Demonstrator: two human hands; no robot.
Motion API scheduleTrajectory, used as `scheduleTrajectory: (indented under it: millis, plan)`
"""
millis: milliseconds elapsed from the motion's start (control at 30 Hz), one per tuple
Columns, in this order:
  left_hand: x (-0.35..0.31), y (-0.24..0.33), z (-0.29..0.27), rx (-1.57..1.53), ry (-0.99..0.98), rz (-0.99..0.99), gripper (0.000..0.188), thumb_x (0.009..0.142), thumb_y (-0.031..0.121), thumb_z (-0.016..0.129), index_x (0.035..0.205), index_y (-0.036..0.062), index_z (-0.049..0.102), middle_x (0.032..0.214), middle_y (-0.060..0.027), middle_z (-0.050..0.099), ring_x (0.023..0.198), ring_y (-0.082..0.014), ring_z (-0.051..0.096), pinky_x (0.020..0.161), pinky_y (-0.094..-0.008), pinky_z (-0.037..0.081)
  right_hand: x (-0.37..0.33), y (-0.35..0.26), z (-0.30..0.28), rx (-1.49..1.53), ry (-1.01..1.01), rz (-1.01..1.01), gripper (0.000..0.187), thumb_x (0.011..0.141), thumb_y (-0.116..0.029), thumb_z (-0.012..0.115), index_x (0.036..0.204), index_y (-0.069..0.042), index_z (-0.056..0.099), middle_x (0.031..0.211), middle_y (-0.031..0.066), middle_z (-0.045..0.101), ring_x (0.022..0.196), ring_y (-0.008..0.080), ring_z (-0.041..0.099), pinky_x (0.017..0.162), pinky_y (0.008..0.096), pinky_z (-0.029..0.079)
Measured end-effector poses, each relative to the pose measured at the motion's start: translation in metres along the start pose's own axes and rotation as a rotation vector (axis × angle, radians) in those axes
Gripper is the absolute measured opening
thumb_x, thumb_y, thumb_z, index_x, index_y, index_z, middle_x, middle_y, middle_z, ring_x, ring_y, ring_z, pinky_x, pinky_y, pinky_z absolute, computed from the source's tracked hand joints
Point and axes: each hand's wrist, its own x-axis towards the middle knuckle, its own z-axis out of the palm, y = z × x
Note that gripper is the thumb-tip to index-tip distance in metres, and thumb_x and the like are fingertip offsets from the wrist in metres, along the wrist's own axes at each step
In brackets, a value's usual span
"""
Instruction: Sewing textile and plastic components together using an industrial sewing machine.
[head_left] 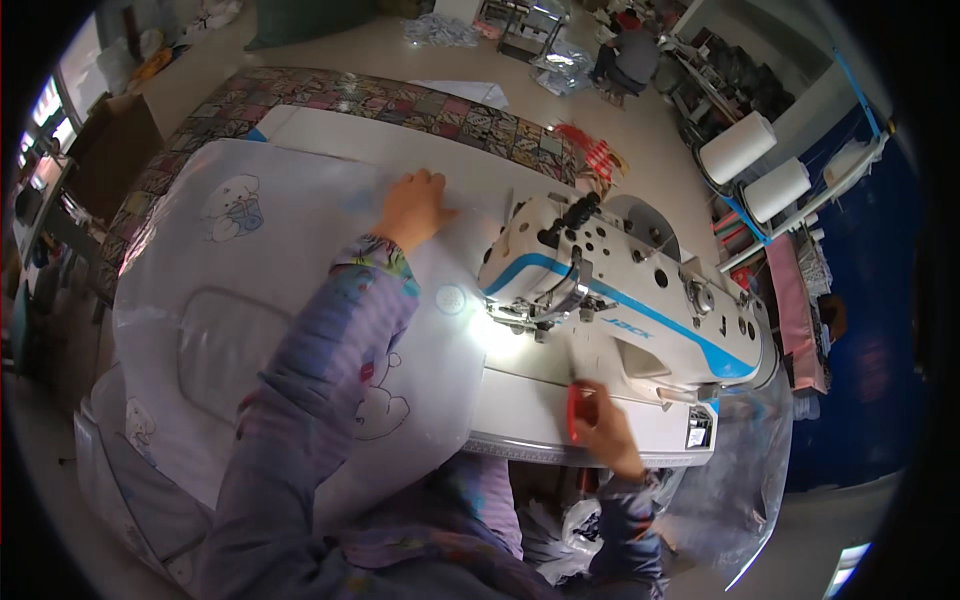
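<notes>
My left hand (414, 210) lies on a large translucent white sheet (290, 240) printed with cartoon puppies. Its fingers are slightly bent and spread, with nothing held in them. Right of the sheet stands a white and blue sewing machine (640, 300), its lamp lighting the sheet's edge by the needle area. My right hand (608, 432) is closed around small red-handled thread snips (575, 412), above the front of the machine bed. Blur and my fingers hide part of the snips. A rounded rectangular outline, like a seam or pocket, shows on the sheet beside my left forearm.
Two white thread cones (738, 147) stand on a rack behind the machine. A patterned cover (350, 95) lines the table's far edge. Clear plastic (730, 480) hangs at the right. Farther off, a person (630, 58) crouches near bundles on the floor.
</notes>
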Motion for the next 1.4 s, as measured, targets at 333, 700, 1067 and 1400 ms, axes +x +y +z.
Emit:
scheduleTrajectory:
  millis: [333, 700, 1067, 1400]
  plan:
    - [-0.017, 0.003, -0.069, -0.415, -0.022, 0.062, 0.021, 0.079, 0.025, 0.076, 0.077, 0.0054, 0.070, 0.082, -0.0149, 0.065, 0.083, -0.0346, 0.064, 0.076, -0.0445, 0.049, -0.014, -0.099, 0.087, 0.941, -0.357, -0.170, 0.073, 0.095, -0.031, 0.068, 0.152, -0.003, 0.031, 0.114, 0.0082, 0.057, 0.088, 0.0140, 0.056, 0.076, 0.0259, 0.045]
    - [-0.170, 0.002, -0.108, -0.376, -0.036, -0.169, 0.016, 0.074, 0.014, 0.076, 0.089, 0.0113, 0.073, 0.086, -0.0065, 0.062, 0.090, -0.0310, 0.058, 0.095, -0.0459, 0.042, 0.088, -0.194, 0.135, 1.350, -0.487, -0.121, 0.078, 0.096, -0.070, 0.043, 0.141, -0.006, 0.041, 0.102, 0.0074, 0.064, 0.086, 0.0220, 0.068, 0.078, 0.0342, 0.055]
    - [-0.171, -0.001, -0.102, -0.334, -0.036, -0.117, 0.017, 0.076, 0.015, 0.071, 0.091, 0.0079, 0.070, 0.089, -0.0092, 0.061, 0.090, -0.0347, 0.057, 0.094, -0.0494, 0.041, 0.111, -0.223, 0.156, 1.234, -0.178, -0.055, 0.059, 0.102, -0.059, 0.046, 0.127, -0.005, 0.047, 0.082, 0.0027, 0.059, 0.068, 0.0138, 0.064, 0.061, 0.0260, 0.050]
    - [-0.165, 0.006, -0.109, -0.346, -0.043, -0.071, 0.006, 0.078, 0.007, 0.071, 0.082, 0.0037, 0.069, 0.086, -0.0119, 0.064, 0.084, -0.0319, 0.058, 0.075, -0.0424, 0.046, 0.035, -0.164, 0.110, 0.855, -0.212, -0.215, 0.031, 0.102, -0.029, 0.060, 0.121, -0.007, 0.049, 0.066, -0.0026, 0.050, 0.048, 0.0078, 0.050, 0.045, 0.0250, 0.040]
